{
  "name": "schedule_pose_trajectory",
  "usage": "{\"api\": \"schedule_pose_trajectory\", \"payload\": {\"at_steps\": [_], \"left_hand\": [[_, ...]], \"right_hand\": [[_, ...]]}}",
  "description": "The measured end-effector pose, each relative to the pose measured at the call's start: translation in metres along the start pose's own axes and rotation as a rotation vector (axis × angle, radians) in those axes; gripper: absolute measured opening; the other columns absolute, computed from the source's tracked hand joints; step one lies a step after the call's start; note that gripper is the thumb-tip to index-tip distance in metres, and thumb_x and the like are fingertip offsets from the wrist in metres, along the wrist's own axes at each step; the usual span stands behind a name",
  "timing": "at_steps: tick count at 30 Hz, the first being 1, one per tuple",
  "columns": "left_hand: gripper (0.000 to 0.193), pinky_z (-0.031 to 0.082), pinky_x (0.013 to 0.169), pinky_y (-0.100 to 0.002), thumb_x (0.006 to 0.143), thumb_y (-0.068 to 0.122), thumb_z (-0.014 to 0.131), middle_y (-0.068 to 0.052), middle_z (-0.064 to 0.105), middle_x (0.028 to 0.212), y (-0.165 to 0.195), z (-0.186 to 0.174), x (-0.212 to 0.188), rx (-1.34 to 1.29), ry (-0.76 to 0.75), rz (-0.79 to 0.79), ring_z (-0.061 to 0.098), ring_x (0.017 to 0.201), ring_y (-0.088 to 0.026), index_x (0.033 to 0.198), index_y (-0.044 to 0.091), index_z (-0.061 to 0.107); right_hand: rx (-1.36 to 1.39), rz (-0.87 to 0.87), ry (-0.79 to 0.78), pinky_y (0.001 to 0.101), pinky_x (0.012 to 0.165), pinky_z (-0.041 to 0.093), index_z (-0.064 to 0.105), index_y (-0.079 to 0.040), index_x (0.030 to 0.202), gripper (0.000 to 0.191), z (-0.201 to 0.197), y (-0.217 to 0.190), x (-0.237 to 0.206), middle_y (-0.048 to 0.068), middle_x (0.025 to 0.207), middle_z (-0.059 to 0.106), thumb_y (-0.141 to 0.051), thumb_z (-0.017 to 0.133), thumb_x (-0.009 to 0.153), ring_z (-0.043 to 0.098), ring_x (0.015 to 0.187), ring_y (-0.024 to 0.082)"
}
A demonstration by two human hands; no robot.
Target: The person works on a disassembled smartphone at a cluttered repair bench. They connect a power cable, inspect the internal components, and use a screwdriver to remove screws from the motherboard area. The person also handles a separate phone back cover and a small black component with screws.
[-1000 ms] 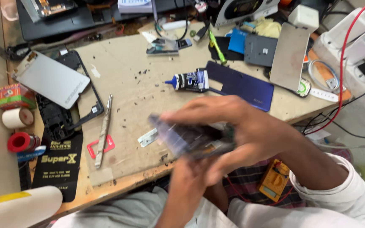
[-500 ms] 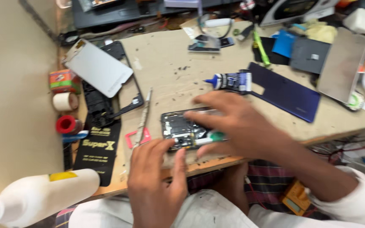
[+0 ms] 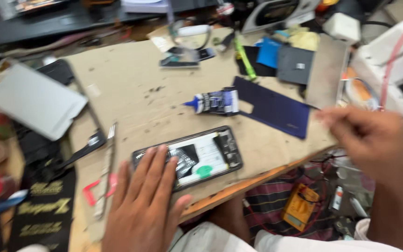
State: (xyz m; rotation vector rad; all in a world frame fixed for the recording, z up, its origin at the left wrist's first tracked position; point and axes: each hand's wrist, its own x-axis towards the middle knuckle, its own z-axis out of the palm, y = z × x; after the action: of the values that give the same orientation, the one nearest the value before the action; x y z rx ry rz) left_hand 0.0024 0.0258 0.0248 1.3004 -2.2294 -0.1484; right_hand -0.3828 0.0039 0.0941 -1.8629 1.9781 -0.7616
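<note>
Seemingly, left hand (image 3: 143, 205) pins the opened phone (image 3: 192, 156) (blurred).

Bare tan work board (image 3: 131, 79) lies open between the white flat panel (image 3: 33, 100) at left and the small blue-capped glue tube (image 3: 215, 101). Dark blue phone back cover (image 3: 276, 107) blocks the right side. Opened black phone with exposed internals (image 3: 197, 156) and left hand (image 3: 143, 205) occupy the front edge; metal tweezers (image 3: 107, 163) lie just left. Right hand (image 3: 369, 140) hangs past the board's right corner.
</note>
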Motion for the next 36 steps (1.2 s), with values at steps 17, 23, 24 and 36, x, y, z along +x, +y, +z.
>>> {"api": "schedule_pose_trajectory", "payload": {"at_steps": [17,23,24,36], "left_hand": [[0.011,0.056,0.098,-0.04,0.096,0.008,0.073,-0.012,0.072,0.099,0.031,-0.029,-0.012,-0.277,0.159,-0.325,0.07,0.102,-0.026,0.106,0.003,0.073],[0.06,0.033,0.115,-0.055,0.085,0.034,0.077,-0.021,0.056,0.138,0.042,-0.008,0.045,-0.1,0.003,0.118,0.05,0.132,-0.039,0.131,-0.002,0.059],[0.065,0.031,0.115,-0.055,0.084,0.035,0.076,-0.022,0.052,0.142,0.041,-0.001,0.053,-0.051,-0.005,0.167,0.047,0.135,-0.039,0.133,-0.003,0.057],[0.065,0.037,0.114,-0.052,0.084,0.04,0.077,-0.017,0.056,0.145,0.036,0.003,0.059,-0.241,-0.212,0.166,0.051,0.136,-0.038,0.136,0.004,0.059]], "right_hand": [[0.703,0.274,-0.484,0.0278,0.082,0.057,0.07,-0.006,0.12,0.026,0.168,0.114,-0.139,0.006,0.107,0.077,-0.008,0.066,0.094,0.07,0.099,0.014],[0.253,-0.212,-0.364,0.0254,0.072,0.058,0.073,-0.008,0.119,0.032,0.037,-0.005,-0.063,0.003,0.102,0.076,-0.015,0.07,0.088,0.073,0.083,0.01],[0.173,-0.205,-0.332,0.0282,0.07,0.057,0.074,-0.008,0.118,0.03,0.034,-0.02,-0.05,0.004,0.098,0.076,-0.014,0.071,0.089,0.07,0.08,0.013],[0.127,-0.497,-0.231,0.0404,0.081,0.053,0.068,0.003,0.121,0.035,0.072,-0.045,-0.024,0.016,0.111,0.063,0.006,0.063,0.087,0.066,0.099,0.032]]}}
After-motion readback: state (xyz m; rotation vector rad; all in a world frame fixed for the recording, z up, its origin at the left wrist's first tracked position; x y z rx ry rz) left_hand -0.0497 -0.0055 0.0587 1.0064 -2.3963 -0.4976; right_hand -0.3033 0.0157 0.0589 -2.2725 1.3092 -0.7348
